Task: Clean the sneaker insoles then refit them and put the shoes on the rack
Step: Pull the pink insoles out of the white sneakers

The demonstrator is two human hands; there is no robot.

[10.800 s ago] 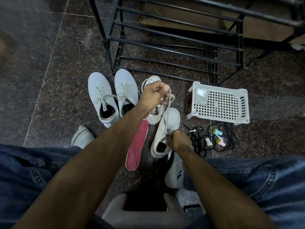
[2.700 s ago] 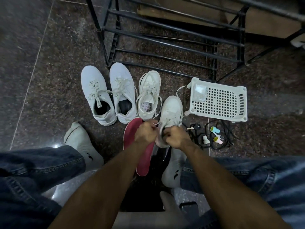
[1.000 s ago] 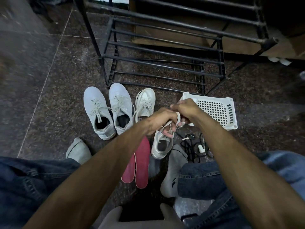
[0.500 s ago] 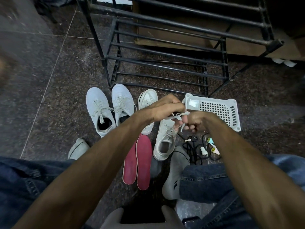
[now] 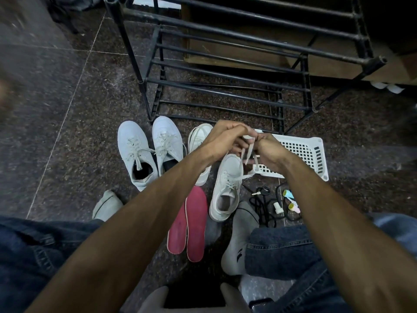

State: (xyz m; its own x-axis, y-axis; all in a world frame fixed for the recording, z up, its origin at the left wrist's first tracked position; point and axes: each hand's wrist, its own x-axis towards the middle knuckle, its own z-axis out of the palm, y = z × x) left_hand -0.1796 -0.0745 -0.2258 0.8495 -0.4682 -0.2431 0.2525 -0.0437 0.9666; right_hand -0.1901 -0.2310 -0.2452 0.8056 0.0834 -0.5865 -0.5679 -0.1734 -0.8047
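Here the left hand (image 5: 222, 141) and the right hand (image 5: 267, 152) meet in the air, each with fingers curled, pinching the pale flat laces (image 5: 246, 152) that rise from a white lace-up sneaker (image 5: 226, 188) standing on the dark speckled stone floor (image 5: 67, 132). Just left of it lie two red foam insoles (image 5: 191, 224) side by side. Its white partner shoe (image 5: 199, 141) stands beyond the left wrist, beside a pair of light grey sneakers (image 5: 149, 150). Behind the right hand sits a white perforated plastic basket (image 5: 304, 152); farther back stands the black metal tube rack (image 5: 225, 64).
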